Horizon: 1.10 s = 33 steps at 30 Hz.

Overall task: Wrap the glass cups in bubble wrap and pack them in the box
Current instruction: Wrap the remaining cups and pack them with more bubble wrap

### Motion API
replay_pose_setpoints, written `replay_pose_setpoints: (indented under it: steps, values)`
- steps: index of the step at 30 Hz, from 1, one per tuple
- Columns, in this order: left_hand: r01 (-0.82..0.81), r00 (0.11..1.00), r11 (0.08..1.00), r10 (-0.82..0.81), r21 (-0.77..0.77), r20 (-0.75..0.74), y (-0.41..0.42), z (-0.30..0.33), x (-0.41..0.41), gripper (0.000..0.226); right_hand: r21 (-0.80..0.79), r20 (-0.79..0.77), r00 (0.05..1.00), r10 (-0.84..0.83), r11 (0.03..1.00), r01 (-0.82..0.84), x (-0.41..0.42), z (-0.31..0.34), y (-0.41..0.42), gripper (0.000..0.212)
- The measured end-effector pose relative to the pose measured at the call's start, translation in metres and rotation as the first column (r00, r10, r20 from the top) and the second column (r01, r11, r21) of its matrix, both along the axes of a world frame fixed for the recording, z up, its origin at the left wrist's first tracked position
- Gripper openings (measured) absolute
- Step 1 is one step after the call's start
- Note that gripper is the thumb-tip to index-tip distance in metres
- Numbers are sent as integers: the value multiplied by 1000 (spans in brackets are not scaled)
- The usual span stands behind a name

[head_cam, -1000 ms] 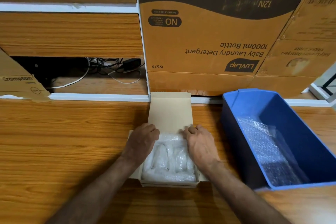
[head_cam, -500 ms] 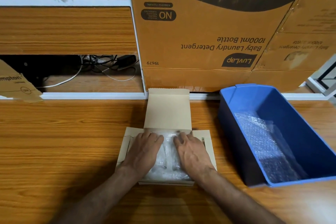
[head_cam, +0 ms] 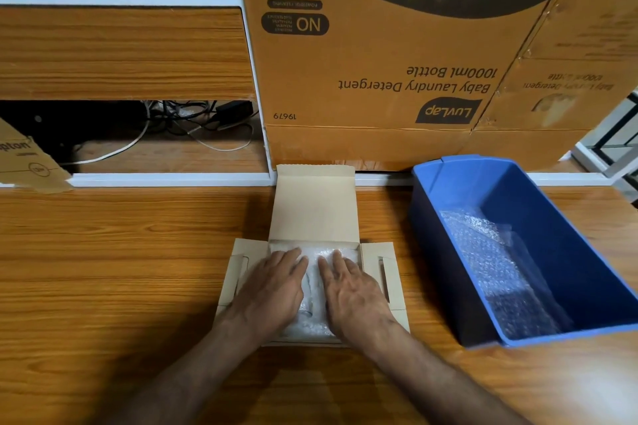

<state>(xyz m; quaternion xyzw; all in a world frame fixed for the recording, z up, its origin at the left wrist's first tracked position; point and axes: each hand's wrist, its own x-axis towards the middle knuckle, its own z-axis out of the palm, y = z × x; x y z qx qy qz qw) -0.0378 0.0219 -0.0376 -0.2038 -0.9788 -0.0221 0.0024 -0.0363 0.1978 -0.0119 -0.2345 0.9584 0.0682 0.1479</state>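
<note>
The wrapped cups [head_cam: 312, 290] are being pressed down into the box [head_cam: 383, 272] by the left hand [head_cam: 272, 290] and right hand [head_cam: 352, 293], fingers laid flat and gripping nothing, so the flaps are judged to need folding shut next

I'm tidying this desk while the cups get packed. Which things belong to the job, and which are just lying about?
In the job:
small cardboard box, lid and side flaps open
bubble-wrapped cups inside it
left hand and right hand, pressing flat on the wrap
blue bin holding spare bubble wrap

Lying about:
detergent carton
cables
torn cardboard piece
</note>
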Motion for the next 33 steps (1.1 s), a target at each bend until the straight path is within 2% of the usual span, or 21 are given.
replay_pose_setpoints:
  steps: [8,14,18,21,27,30,33]
  values:
    - [-23,989,996,9,90,151,8,5,3,63,-33,69,997,-42,999,44,-7,-2,-2,79]
    - [-57,977,989,27,135,210,8,6,-1,66,-64,5,1000,-5,998,5,0,5,6,74]
    - [-126,987,991,129,-40,95,18,7,7,66,-44,-25,999,32,998,-33,5,8,11,74]
    - [-160,977,982,173,-103,129,20,11,10,66,-12,-14,999,31,999,-31,6,5,10,76]
    - [-82,966,976,128,-202,224,19,21,-2,63,24,13,1000,12,1000,-12,6,7,7,76]
    - [-108,979,980,134,-170,154,18,35,2,57,-5,-58,997,43,999,-43,11,11,15,77]
    - [-101,994,994,102,33,-45,20,42,9,50,-209,-216,976,-38,978,-8,17,17,31,75]
